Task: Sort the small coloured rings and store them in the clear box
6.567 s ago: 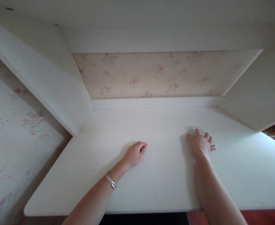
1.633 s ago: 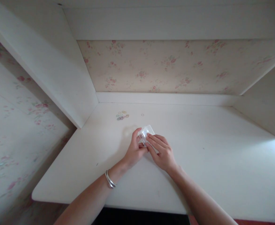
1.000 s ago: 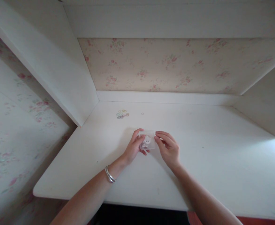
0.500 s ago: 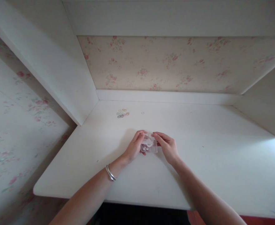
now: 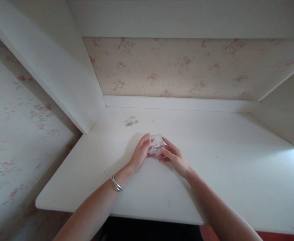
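A small clear plastic box is held between my two hands above the middle of the desk. Its lid seems raised at the back, and small white parts show at its front. My left hand grips the box's left side, thumb on top. From the right, my right hand has its fingers closed on the other side. Behind them lies a loose cluster of small coloured rings, with a single ring apart to its right.
The white desk has a rounded front left corner. A white side panel stands at the left, with a low ledge along the back under floral wallpaper. An upper white board overhangs.
Since the earliest frame, rings have appeared on the desk and both hands have come together on the clear box. Over the last second its lid was swung up, and my right hand shifted its grip.
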